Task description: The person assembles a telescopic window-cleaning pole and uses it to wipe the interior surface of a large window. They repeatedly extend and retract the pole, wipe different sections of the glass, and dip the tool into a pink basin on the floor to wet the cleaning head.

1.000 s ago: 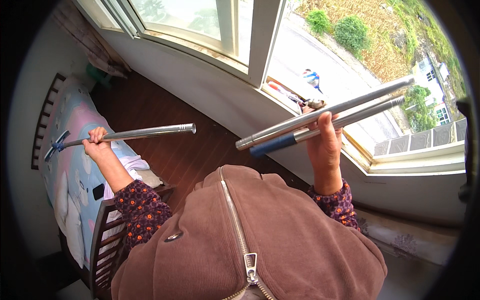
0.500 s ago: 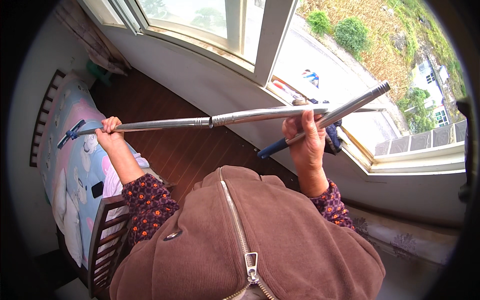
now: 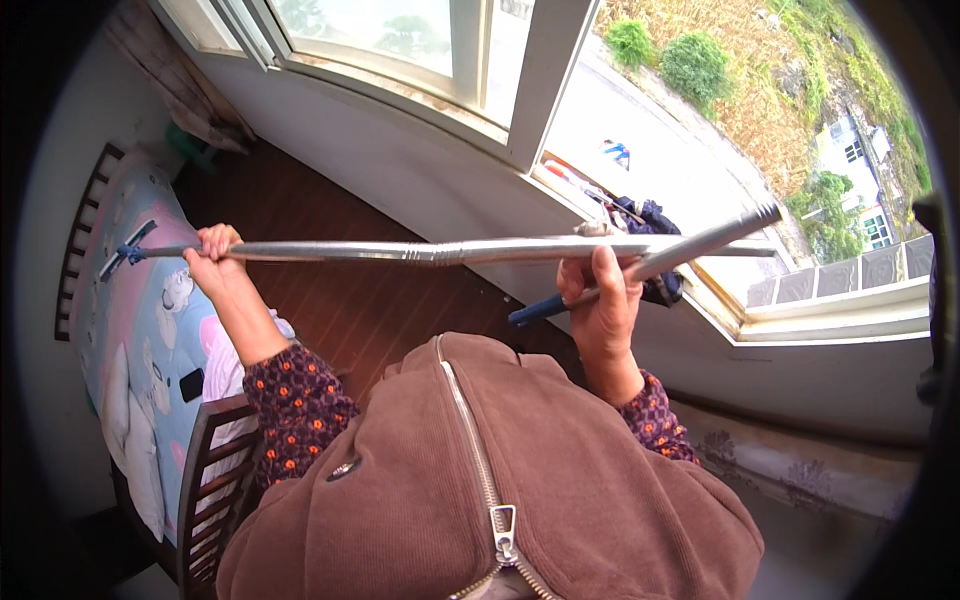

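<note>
The squeegee pole (image 3: pixel 325 251), gripped by the left hand (image 3: pixel 213 262), runs rightward — seemingly meeting, nearly in line, the silver tube (image 3: pixel 510 249) clasped in the right hand (image 3: pixel 606 315) with a crossing blue-handled pole (image 3: pixel 702 244).

Daylight from window (image 3: pixel 365 40); road (image 3: pixel 690 180) overexposed; floor (image 3: pixel 345 325) dim; edges bent.

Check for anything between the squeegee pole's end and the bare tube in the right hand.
Nothing visible: the squeegee pole and bare tube appear to meet end to end. The blue-handled tube crosses near the right hand, away from that joint.
</note>
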